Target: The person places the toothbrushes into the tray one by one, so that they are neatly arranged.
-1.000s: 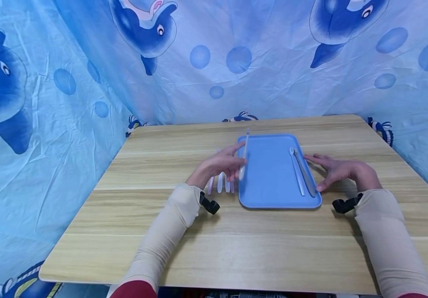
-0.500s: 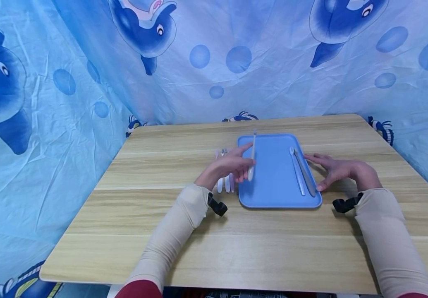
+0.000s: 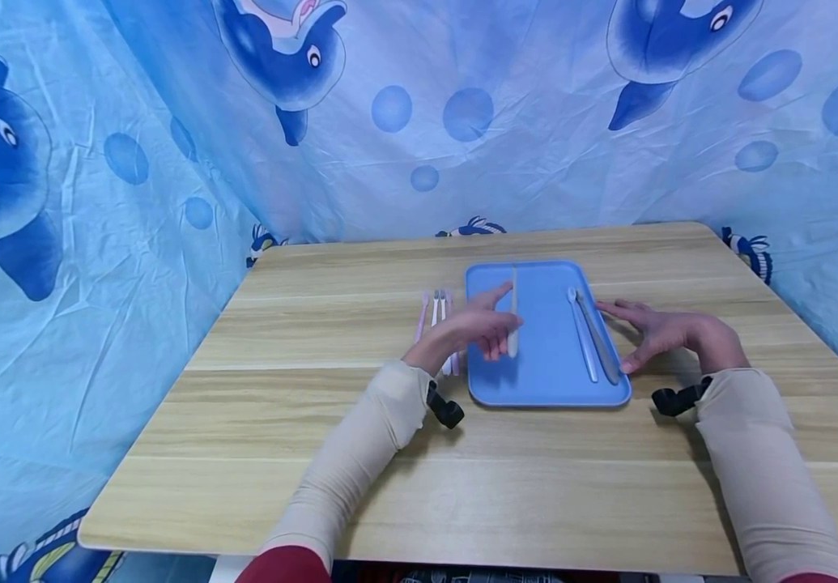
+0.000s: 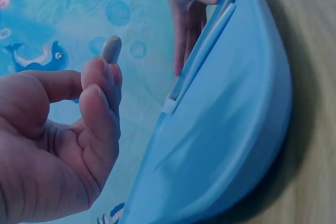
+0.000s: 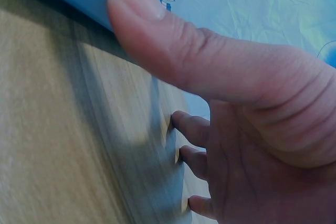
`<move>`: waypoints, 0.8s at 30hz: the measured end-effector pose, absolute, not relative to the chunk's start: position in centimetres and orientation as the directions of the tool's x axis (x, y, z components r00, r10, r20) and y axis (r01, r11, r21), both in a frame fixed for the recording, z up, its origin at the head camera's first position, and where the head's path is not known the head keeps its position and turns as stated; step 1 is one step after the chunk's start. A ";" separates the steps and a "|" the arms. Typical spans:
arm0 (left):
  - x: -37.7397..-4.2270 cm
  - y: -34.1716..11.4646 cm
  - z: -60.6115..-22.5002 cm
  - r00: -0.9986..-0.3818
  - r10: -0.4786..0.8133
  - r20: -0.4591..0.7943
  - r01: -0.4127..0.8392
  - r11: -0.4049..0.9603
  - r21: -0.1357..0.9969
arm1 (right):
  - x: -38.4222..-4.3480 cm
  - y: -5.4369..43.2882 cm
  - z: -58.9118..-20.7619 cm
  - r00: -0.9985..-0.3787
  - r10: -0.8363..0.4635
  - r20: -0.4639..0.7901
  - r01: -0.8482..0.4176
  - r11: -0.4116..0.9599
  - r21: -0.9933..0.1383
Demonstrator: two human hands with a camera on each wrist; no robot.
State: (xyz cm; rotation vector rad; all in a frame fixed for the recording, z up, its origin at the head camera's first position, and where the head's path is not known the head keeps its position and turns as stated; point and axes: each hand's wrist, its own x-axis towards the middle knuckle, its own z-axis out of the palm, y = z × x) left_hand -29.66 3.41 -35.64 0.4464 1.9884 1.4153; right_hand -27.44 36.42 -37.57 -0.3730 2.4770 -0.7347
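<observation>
Toward the far edge of the desk [image 3: 287, 421], over the left half of the tray [image 3: 544, 324], my left hand [image 3: 484, 328] pinches a pale utensil [image 3: 512, 343]; my right hand [image 3: 657, 334], fingers spread, touches the tray's right rim.

Bright, even head view; dimmer, bluish wrist views, soft shadows across tray [image 4: 247, 108] and tabletop [image 5: 42, 108].

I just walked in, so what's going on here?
A person's left hand pinches a slim pale utensil above a blue rectangular tray. On the tray's right side lie a slim light-blue utensil and a slim grey one. The right hand is at the tray's right edge. Slim purple and white utensils lie on the wooden table, left of the tray.
</observation>
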 end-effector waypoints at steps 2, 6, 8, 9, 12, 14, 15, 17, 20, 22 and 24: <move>-29.6 4.0 -35.8 -0.730 0.606 -0.315 -0.092 0.369 0.925 | -27.4 36.5 -37.5 -0.823 -0.397 -0.405 -0.112 0.814 -0.570; -29.4 5.0 -36.0 -0.725 0.607 -0.326 -0.095 0.381 0.920 | -27.5 36.5 -37.5 -0.824 -0.396 -0.406 -0.109 0.813 -0.572; -29.3 5.3 -36.0 -0.724 0.606 -0.330 -0.098 0.383 0.919 | -27.5 36.4 -37.5 -0.823 -0.396 -0.407 -0.108 0.813 -0.572; -29.2 5.5 -36.0 -0.724 0.605 -0.331 -0.099 0.384 0.918 | -27.6 36.4 -37.6 -0.823 -0.396 -0.407 -0.108 0.813 -0.573; -29.1 5.9 -35.9 -0.724 0.604 -0.332 -0.102 0.382 0.918 | -27.6 36.5 -37.6 -0.822 -0.397 -0.408 -0.108 0.812 -0.573; -29.0 6.1 -35.9 -0.725 0.603 -0.331 -0.105 0.379 0.920 | -27.6 36.5 -37.6 -0.822 -0.398 -0.408 -0.108 0.812 -0.574; -28.9 6.3 -35.9 -0.726 0.604 -0.330 -0.105 0.376 0.921 | -27.6 36.5 -37.6 -0.822 -0.398 -0.408 -0.107 0.811 -0.575; -28.9 6.5 -35.9 -0.724 0.605 -0.330 -0.106 0.375 0.921 | -27.6 36.5 -37.6 -0.821 -0.398 -0.410 -0.105 0.811 -0.576; -28.8 7.0 -36.0 -0.720 0.611 -0.329 -0.107 0.371 0.923 | -27.6 36.5 -37.5 -0.818 -0.398 -0.416 -0.100 0.809 -0.579; -28.7 7.3 -36.0 -0.718 0.613 -0.330 -0.110 0.368 0.923 | -27.6 36.4 -37.5 -0.817 -0.398 -0.417 -0.097 0.808 -0.581; -28.7 7.6 -36.0 -0.718 0.613 -0.330 -0.113 0.364 0.924 | -27.6 36.4 -37.4 -0.817 -0.397 -0.419 -0.095 0.808 -0.581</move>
